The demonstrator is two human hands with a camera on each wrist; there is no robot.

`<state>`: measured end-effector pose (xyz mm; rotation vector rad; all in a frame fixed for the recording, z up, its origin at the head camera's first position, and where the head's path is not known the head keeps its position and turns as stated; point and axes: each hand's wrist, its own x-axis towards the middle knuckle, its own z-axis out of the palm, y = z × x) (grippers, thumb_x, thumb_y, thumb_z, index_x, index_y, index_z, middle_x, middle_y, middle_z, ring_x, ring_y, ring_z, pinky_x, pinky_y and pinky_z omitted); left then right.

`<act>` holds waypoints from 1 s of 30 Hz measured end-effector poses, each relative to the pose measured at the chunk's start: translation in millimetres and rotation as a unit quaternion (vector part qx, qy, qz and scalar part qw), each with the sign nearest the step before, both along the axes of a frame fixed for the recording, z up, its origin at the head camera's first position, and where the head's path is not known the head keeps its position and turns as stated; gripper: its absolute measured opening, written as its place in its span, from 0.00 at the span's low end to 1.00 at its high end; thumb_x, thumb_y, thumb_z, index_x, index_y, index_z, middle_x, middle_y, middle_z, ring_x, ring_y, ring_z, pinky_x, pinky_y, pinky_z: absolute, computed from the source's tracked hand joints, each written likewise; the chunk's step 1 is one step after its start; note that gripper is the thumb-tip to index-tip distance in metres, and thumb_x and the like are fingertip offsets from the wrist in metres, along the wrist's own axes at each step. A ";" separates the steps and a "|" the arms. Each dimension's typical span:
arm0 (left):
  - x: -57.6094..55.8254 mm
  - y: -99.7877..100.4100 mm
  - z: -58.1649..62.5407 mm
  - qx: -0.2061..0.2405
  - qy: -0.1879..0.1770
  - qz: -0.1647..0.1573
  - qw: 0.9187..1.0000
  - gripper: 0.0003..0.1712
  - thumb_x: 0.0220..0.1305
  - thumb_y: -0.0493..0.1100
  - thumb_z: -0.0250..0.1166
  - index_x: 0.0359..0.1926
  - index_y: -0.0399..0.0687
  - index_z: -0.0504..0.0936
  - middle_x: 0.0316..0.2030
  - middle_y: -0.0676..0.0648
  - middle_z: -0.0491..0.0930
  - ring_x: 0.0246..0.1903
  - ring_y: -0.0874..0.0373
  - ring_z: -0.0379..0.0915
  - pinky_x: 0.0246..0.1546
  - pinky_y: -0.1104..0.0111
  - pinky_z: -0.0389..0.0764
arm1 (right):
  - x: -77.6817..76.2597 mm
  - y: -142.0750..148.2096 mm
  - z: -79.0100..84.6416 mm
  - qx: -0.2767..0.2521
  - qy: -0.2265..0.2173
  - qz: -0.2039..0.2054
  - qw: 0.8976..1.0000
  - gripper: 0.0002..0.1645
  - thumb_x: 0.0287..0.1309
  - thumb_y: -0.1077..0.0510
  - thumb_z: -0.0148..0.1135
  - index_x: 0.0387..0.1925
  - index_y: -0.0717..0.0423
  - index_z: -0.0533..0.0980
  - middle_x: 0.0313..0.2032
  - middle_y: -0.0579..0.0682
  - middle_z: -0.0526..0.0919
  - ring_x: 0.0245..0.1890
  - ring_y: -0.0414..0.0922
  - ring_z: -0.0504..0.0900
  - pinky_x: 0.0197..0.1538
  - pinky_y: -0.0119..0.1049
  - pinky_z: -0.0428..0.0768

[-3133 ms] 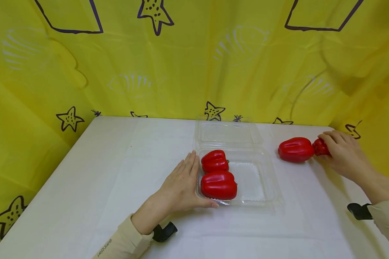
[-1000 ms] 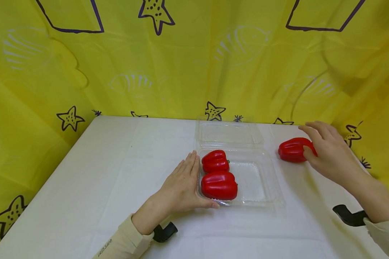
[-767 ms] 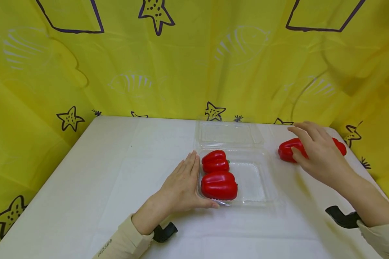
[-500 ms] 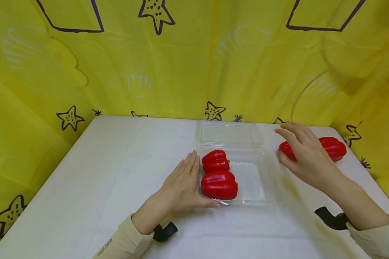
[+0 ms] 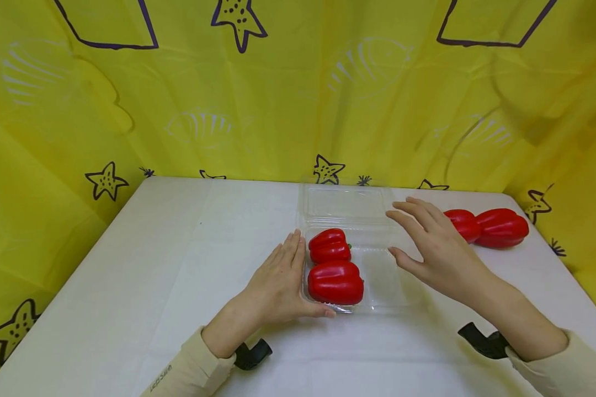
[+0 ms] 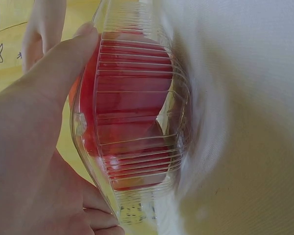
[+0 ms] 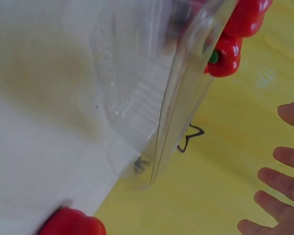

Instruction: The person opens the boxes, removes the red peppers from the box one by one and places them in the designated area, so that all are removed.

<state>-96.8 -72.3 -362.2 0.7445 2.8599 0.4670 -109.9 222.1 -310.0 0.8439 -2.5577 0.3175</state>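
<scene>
A clear plastic clamshell container [image 5: 387, 309] lies with its lid [image 5: 347, 203] folded back. Two red bell peppers are inside along its left wall: a smaller one [image 5: 329, 246] behind a larger one [image 5: 335, 283]. My left hand [image 5: 278, 286] lies against the container's left side, fingers straight, thumb along the front rim; in the left wrist view, the thumb [image 6: 85, 29] touches the rim. My right hand [image 5: 439, 251] hovers over the container's right side, fingers spread and holding nothing. Behind it, two more red bell peppers lie end to end, the left one [image 5: 464, 225] partly hidden.
A white-covered table [image 5: 218, 220] bears everything. A yellow curtain [image 5: 278, 99] with star and fish drawings stands along its back and sides. Black wrist-worn mounts [image 5: 252, 354] show below both hands.
My right hand has let go of the rightmost pepper and moved left, past the other loose pepper, to above the container's right side. The left hand has stayed in place.
</scene>
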 end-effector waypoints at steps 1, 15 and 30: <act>-0.1 0.0 0.0 0.000 0.000 0.000 1.000 0.76 0.44 0.80 0.65 0.78 0.37 0.44 0.79 0.40 0.41 0.79 0.46 0.37 0.77 0.52 0.53 | 0.5 -2.0 -0.5 0.001 0.001 0.003 1.000 0.38 0.48 0.57 0.73 0.62 0.58 0.72 0.63 0.59 0.74 0.67 0.60 0.66 0.61 0.65 0.73; -1.2 -1.0 -1.1 -0.005 0.006 0.003 1.000 0.76 0.43 0.81 0.64 0.78 0.37 0.45 0.79 0.40 0.42 0.79 0.45 0.38 0.76 0.52 0.54 | 8.9 -33.1 -12.1 0.017 -0.038 0.057 0.997 0.38 0.52 0.53 0.72 0.64 0.56 0.71 0.64 0.55 0.74 0.68 0.57 0.67 0.64 0.61 0.73; -0.2 -1.2 -0.8 -0.006 0.017 -0.007 1.000 0.75 0.45 0.81 0.63 0.77 0.36 0.46 0.79 0.38 0.43 0.79 0.45 0.38 0.77 0.52 0.52 | 22.1 -63.8 -25.5 0.032 -0.099 0.099 0.990 0.36 0.53 0.44 0.73 0.60 0.54 0.75 0.58 0.48 0.77 0.61 0.48 0.72 0.60 0.48 0.80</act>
